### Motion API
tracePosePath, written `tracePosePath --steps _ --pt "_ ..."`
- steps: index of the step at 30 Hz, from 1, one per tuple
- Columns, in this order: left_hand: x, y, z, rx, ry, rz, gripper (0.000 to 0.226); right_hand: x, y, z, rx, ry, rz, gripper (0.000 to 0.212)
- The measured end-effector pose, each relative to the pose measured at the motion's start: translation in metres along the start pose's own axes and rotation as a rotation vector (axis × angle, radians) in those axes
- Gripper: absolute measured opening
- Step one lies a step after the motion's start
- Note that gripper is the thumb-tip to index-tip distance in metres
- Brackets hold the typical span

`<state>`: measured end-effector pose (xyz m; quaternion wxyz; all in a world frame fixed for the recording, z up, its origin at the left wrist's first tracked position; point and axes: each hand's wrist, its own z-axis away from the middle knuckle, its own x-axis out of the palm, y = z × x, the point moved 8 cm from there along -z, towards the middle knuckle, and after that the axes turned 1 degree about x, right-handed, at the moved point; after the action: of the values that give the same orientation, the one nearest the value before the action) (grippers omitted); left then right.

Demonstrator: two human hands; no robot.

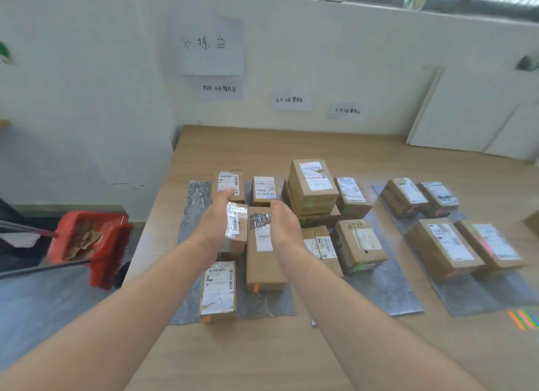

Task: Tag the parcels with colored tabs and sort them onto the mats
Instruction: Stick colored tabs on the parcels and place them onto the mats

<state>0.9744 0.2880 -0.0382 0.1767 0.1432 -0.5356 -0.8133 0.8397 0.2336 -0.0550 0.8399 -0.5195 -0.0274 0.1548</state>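
Left hand (217, 226) and right hand (285, 226) hover, fingers (227, 194) relaxed, empty, flanking the long parcel (264, 269) on the left mat (194, 207).

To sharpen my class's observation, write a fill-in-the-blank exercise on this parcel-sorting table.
1. The brown cardboard parcels lie on ___ grey marbled mats.
2. The red plastic dustpan holds scraps of ___.
3. The left hand and right hand are both ___, holding nothing.
4. Parcels on the leftmost mat carry ___ tabs.
Missing words: three; cardboard; open; orange.
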Motion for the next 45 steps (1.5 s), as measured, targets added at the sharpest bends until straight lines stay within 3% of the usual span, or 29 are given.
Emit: tracePosePath --steps 2,5,9,11,17,20,23,25,28,30,36,39,45 --pt "0.013 0.007 0.016 0.013 0.01 0.029 0.057 -0.012 -0.008 0.013 -0.013 -0.016 -0.019 0.042" --pt "0.034 0.018 0.041 0.049 0.048 0.017 0.034 -0.031 -0.011 0.025 -0.027 -0.05 -0.039 0.055" --pt "0.076 0.042 0.096 0.097 0.074 0.038 0.034 -0.073 -0.026 0.051 -0.083 -0.065 -0.03 0.034" --pt "0.095 0.046 0.111 0.14 0.072 0.064 0.037 -0.095 -0.029 0.063 -0.109 -0.085 -0.026 0.046" --pt "0.142 0.061 0.149 0.193 0.036 0.099 0.058 -0.161 -0.052 0.102 -0.208 -0.076 -0.022 0.038" --pt "0.166 0.087 0.173 0.253 0.034 0.093 0.064 -0.193 -0.075 0.119 -0.263 -0.06 -0.018 0.051" --pt "0.19 0.116 0.193 0.285 0.013 0.073 0.092 -0.218 -0.1 0.139 -0.324 -0.054 -0.061 0.049" --pt "0.208 0.137 0.206 0.32 -0.027 0.083 0.098 -0.233 -0.115 0.146 -0.375 -0.05 -0.102 0.049" --pt "0.235 0.165 0.212 0.389 -0.076 0.106 0.071 -0.262 -0.134 0.158 -0.427 0.022 -0.168 0.038" --pt "0.254 0.175 0.211 0.411 -0.119 0.114 0.061 -0.285 -0.142 0.166 -0.449 0.084 -0.183 0.043" --pt "0.322 0.174 0.216 0.395 -0.31 0.098 0.067 -0.363 -0.131 0.188 -0.45 0.308 -0.219 0.064" --pt "0.359 0.169 0.228 0.361 -0.389 0.053 0.076 -0.405 -0.121 0.203 -0.437 0.412 -0.219 0.055" --pt "0.449 0.148 0.269 0.334 -0.521 0.017 0.059 -0.49 -0.078 0.236 -0.408 0.556 -0.246 0.054"
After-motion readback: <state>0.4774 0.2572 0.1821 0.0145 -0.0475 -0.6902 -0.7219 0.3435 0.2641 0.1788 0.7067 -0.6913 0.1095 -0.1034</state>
